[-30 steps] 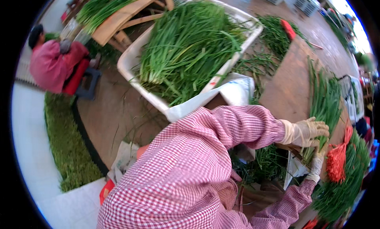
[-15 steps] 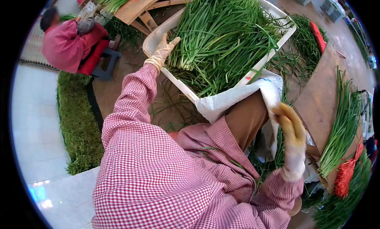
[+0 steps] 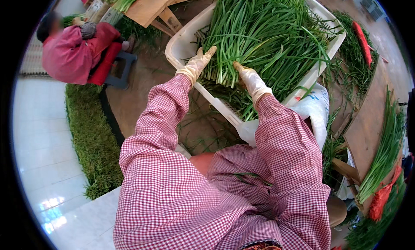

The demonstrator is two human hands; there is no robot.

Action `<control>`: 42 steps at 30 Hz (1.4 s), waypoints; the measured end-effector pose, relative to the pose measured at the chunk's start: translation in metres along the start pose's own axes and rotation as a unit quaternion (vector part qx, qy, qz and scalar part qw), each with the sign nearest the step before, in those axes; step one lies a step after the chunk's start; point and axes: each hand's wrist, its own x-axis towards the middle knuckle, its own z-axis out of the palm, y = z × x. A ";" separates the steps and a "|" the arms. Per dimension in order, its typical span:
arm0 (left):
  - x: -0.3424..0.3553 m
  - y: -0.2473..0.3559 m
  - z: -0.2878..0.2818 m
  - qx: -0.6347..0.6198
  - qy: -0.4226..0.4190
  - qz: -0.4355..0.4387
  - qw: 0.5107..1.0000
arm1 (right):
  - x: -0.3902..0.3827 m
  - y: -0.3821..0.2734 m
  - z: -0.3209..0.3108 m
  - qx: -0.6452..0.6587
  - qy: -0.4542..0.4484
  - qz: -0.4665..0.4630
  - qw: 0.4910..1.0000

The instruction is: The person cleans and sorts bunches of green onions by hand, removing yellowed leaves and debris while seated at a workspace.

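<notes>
A thick heap of green garlic chives (image 3: 259,38) lies in a white plastic crate (image 3: 177,49), pale stem ends toward me. My left hand (image 3: 195,66), in a pale glove, rests against the left side of the stems with its thumb stretched apart. From the right, my right hand (image 3: 253,80), also gloved and yellowed at the fingertips, closes on stems at the near edge of the heap; its other fingers are hidden by the leaves. The stem ends between my hands form a bunch.
A white sack (image 3: 317,109) drapes beside the crate's near right corner. On the right, a wooden board (image 3: 367,133) bears a chive bundle (image 3: 382,150), with red ties (image 3: 380,202) beside it. A person in red (image 3: 71,55) sits on a stool (image 3: 123,71) at the left.
My right hand has swung from low on the right up to the chives in the crate. My left hand has shifted slightly right and down along the stems. The whole view has turned a little.
</notes>
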 end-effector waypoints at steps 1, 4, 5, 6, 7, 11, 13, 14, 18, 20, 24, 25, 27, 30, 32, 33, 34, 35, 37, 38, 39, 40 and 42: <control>0.001 -0.001 0.000 -0.010 -0.001 -0.014 1.000 | -0.011 -0.001 0.005 0.038 0.020 -0.004 0.999; 0.011 -0.011 -0.001 -0.042 -0.013 -0.003 0.999 | -0.024 0.005 0.014 0.209 0.010 -0.023 0.978; 0.016 -0.017 -0.001 -0.054 -0.019 0.010 0.998 | -0.016 0.011 0.015 0.215 -0.001 -0.044 0.976; 0.021 -0.020 -0.001 -0.128 -0.026 0.020 0.991 | -0.009 0.013 0.017 0.223 -0.012 -0.066 0.973; 0.025 -0.023 -0.001 -0.186 -0.055 0.012 0.981 | -0.004 0.016 0.018 0.230 -0.023 -0.088 0.969; 0.008 -0.009 0.000 -0.331 -0.105 -0.002 0.938 | -0.027 -0.001 0.017 0.282 -0.035 -0.079 0.955; -0.014 0.009 0.003 -0.340 -0.084 0.043 0.936 | -0.028 -0.001 0.016 0.235 -0.026 -0.129 0.963; -0.019 0.016 0.003 -0.370 -0.131 0.048 0.919 | -0.032 -0.003 0.016 0.223 -0.023 -0.157 0.962; -0.030 0.034 0.001 -0.356 -0.193 -0.001 0.914 | -0.047 -0.011 0.009 -0.082 0.101 -0.260 0.957; -0.029 0.033 0.002 -0.378 -0.215 0.008 0.901 | -0.049 -0.012 0.008 -0.168 0.115 -0.265 0.942; -0.030 0.020 0.005 -0.363 -0.232 0.026 0.902 | -0.050 -0.013 0.013 -0.217 0.129 -0.312 0.916; -0.033 0.019 0.009 -0.369 -0.209 0.029 0.905 | -0.050 -0.012 0.013 -0.208 0.125 -0.311 0.919; -0.034 0.021 0.010 -0.414 -0.225 -0.027 0.882 | -0.051 -0.012 0.013 -0.195 0.115 -0.311 0.923; -0.028 0.019 0.010 -0.470 -0.220 -0.084 0.851 | -0.050 -0.008 0.013 -0.111 0.088 -0.338 0.930; -0.024 0.019 0.008 -0.489 -0.216 -0.094 0.840 | -0.053 -0.015 0.003 -0.067 0.027 -0.291 0.954; -0.022 0.016 0.007 -0.504 -0.235 -0.087 0.827 | -0.051 -0.016 -0.002 -0.044 0.011 -0.297 0.954; -0.016 0.012 0.006 -0.518 -0.254 -0.079 0.813 | -0.045 -0.015 -0.006 -0.042 0.028 -0.312 0.949; -0.011 0.007 0.005 -0.531 -0.273 -0.072 0.799 | -0.041 -0.013 -0.009 -0.039 0.046 -0.327 0.943; -0.006 -0.003 -0.001 -0.537 -0.256 -0.073 0.800 | -0.054 -0.024 -0.025 0.154 0.055 -0.293 0.942; -0.007 -0.002 -0.004 -0.540 -0.246 -0.079 0.801 | -0.058 -0.028 -0.034 0.219 0.084 -0.298 0.925; -0.009 0.003 -0.006 -0.542 -0.235 -0.082 0.802 | -0.059 -0.030 -0.042 0.283 0.114 -0.303 0.903; -0.023 0.014 -0.010 -0.532 -0.195 -0.059 0.822 | -0.051 -0.029 -0.048 0.345 0.121 -0.298 0.882; -0.026 0.012 -0.026 -0.521 -0.216 -0.012 0.826 | -0.046 -0.024 -0.052 0.345 0.143 -0.280 0.884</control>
